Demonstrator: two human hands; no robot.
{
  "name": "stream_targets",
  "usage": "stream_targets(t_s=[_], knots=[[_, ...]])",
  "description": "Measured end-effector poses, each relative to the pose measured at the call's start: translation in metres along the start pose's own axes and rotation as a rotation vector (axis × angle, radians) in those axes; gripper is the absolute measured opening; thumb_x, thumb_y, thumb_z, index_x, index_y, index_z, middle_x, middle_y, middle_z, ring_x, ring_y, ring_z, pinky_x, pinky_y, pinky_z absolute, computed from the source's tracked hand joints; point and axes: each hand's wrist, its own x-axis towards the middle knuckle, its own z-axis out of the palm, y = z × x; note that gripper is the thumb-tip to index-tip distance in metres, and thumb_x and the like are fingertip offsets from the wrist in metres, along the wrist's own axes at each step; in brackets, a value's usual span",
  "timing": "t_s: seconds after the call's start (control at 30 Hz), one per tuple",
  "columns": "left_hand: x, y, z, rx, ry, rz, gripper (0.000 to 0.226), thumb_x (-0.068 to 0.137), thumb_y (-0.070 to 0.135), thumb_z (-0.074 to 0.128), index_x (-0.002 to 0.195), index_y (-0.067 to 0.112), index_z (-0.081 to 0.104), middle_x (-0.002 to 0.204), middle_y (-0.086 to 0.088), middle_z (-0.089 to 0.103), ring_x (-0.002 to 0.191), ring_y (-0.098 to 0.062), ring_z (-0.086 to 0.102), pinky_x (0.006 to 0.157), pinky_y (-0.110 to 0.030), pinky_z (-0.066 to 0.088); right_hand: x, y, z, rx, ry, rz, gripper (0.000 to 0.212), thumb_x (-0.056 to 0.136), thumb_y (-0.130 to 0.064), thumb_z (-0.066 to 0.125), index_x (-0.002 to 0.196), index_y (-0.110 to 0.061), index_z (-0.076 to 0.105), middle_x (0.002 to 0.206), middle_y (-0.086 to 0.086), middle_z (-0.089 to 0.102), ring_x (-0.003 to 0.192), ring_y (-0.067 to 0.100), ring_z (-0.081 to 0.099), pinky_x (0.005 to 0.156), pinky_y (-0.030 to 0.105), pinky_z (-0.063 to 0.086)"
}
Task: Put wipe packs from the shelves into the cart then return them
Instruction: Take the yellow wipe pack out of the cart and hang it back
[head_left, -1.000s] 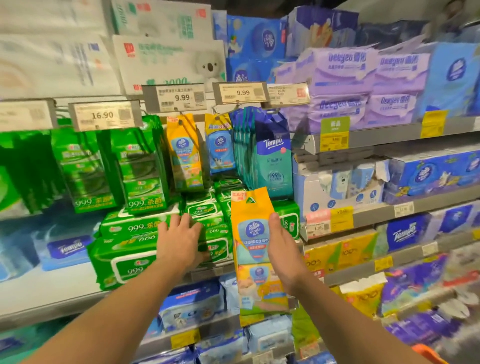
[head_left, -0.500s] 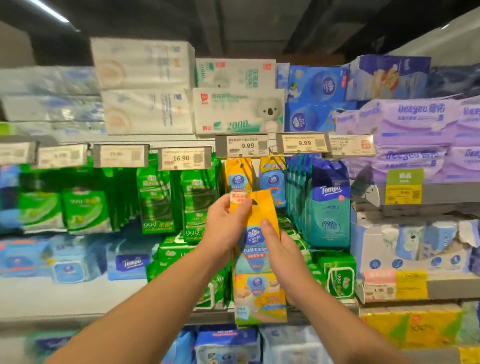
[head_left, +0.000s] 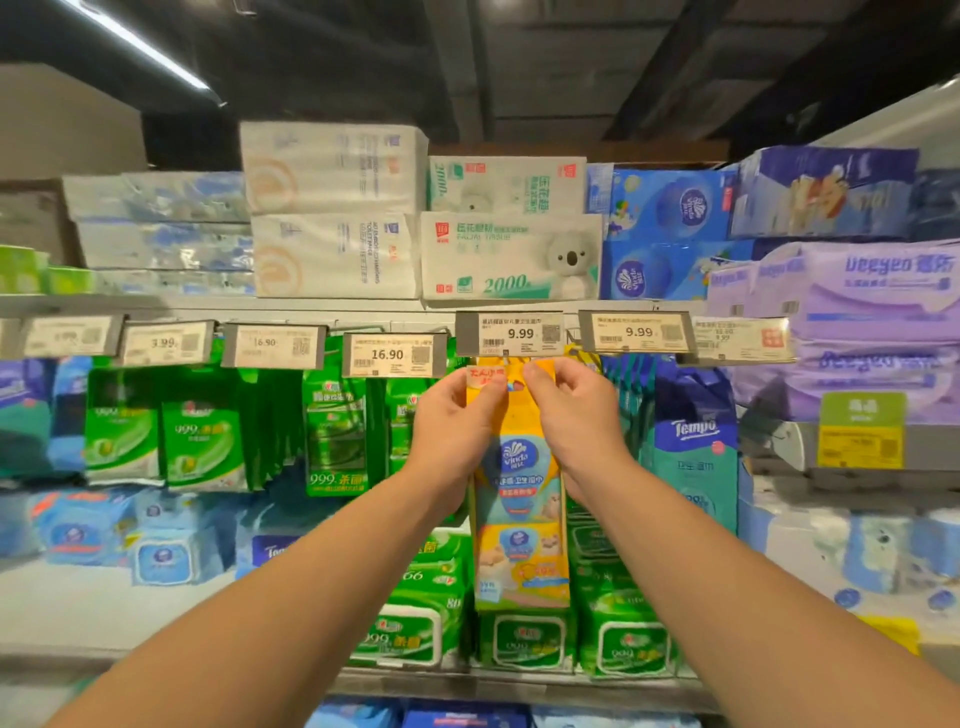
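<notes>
Pinching the yellow wipe pack (head_left: 519, 467) top under the 9.99 tag (head_left: 510, 333), left hand (head_left: 457, 421) and right hand (head_left: 574, 415) seemingly hang it.

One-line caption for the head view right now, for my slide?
Both hands, left hand and right hand, pinch the yellow wipe pack top under the 9.99 price tag.

Both bare forearms stretched up and forward, left hand (head_left: 457, 421) and right hand (head_left: 574, 415) raised side by side, near each other, fingers curled, thumbs and forefingers pinching.

hands (head_left: 519, 421) pinching yellow wipe pack (head_left: 519, 499) top
</notes>
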Motion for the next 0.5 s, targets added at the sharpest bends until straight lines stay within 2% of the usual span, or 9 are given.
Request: stream_targets(t_s=[0.1,0.17,0.23,0.3,0.37,0.4,0.43,0.47,0.5], knots=[[0.006,-0.002,0.000,0.016,0.006,0.011,0.015,0.101,0.015,0.061,0.105,0.004,0.070,0.079,0.000,0.077,0.066,-0.009,0.070,0.060,-0.024,0.056,0.009,0.006,0.003,-0.001,0.008,0.013,0.021,0.088,-0.035,0.066,0.087,-0.015,0.069,0.084,0.017,0.073,0.070,0.029,0.063,0.071,0.044,0.054],[0.010,-0.002,0.001,0.032,0.022,0.031,0.011,0.101,0.009,0.060,0.103,0.009,0.071,0.077,0.004,0.076,0.065,-0.006,0.070,0.059,-0.022,0.055,0.015,0.009,0.005,0.001,0.030,0.011,0.009,0.092,-0.023,0.065,0.086,-0.018,0.071,0.087,0.007,0.077,0.076,0.022,0.066,0.077,0.041,0.055],[0.016,-0.003,0.001,0.048,0.053,0.037,0.013,0.098,0.005,0.060,0.097,0.013,0.071,0.074,0.005,0.074,0.064,-0.004,0.067,0.060,-0.020,0.054,0.021,0.012,0.008,0.000,0.036,0.015,0.007,0.091,-0.019,0.064,0.091,-0.022,0.071,0.094,-0.003,0.077,0.089,0.020,0.071,0.085,0.040,0.056],[0.020,-0.003,0.002,0.103,0.095,0.005,0.015,0.094,0.004,0.063,0.084,0.012,0.070,0.069,0.003,0.071,0.063,-0.010,0.064,0.061,-0.023,0.052,0.025,0.012,0.010,-0.007,0.049,0.010,0.017,0.092,-0.013,0.062,0.103,-0.025,0.071,0.102,-0.008,0.075,0.100,0.017,0.069,0.088,0.034,0.055],[0.028,-0.004,0.004,0.142,0.138,-0.090,0.020,0.092,0.008,0.064,0.073,0.011,0.065,0.060,0.002,0.065,0.057,-0.013,0.059,0.050,-0.017,0.047,0.033,0.015,0.011,-0.042,0.073,0.023,0.025,0.092,-0.009,0.061,0.113,-0.022,0.068,0.103,-0.008,0.071,0.098,0.014,0.066,0.084,0.029,0.049],[0.032,-0.003,0.005,0.211,0.163,-0.127,0.018,0.094,0.013,0.064,0.076,0.009,0.065,0.064,0.000,0.064,0.060,-0.014,0.057,0.049,-0.014,0.045,0.039,0.020,0.012,-0.056,0.082,0.029,0.025,0.092,-0.008,0.061,0.113,-0.021,0.067,0.101,-0.007,0.070,0.093,0.012,0.065,0.083,0.029,0.048],[0.037,-0.001,0.006,0.337,0.154,-0.171,0.019,0.097,0.023,0.062,0.089,0.006,0.068,0.077,-0.005,0.066,0.071,-0.018,0.060,0.057,-0.014,0.048,0.042,0.024,0.014,-0.072,0.097,0.041,0.021,0.093,-0.008,0.062,0.110,-0.019,0.067,0.098,-0.006,0.070,0.090,0.013,0.065,0.081,0.031,0.050],[0.048,-0.005,0.005,0.509,0.132,-0.209,0.034,0.100,0.036,0.057,0.112,0.005,0.067,0.099,-0.013,0.068,0.091,-0.026,0.064,0.076,-0.019,0.052,0.046,0.030,0.016,-0.085,0.115,0.032,0.017,0.093,-0.010,0.064,0.109,-0.016,0.067,0.097,-0.003,0.071,0.089,0.016,0.066,0.082,0.034,0.054],[0.060,-0.010,0.002,0.731,0.082,-0.275,0.055,0.100,0.050,0.049,0.136,0.009,0.057,0.124,-0.021,0.063,0.113,-0.033,0.061,0.096,-0.028,0.051,0.048,0.031,0.018,-0.097,0.134,0.054,0.016,0.095,-0.012,0.065,0.111,-0.011,0.068,0.099,0.002,0.073,0.091,0.021,0.068,0.083,0.037,0.057]])
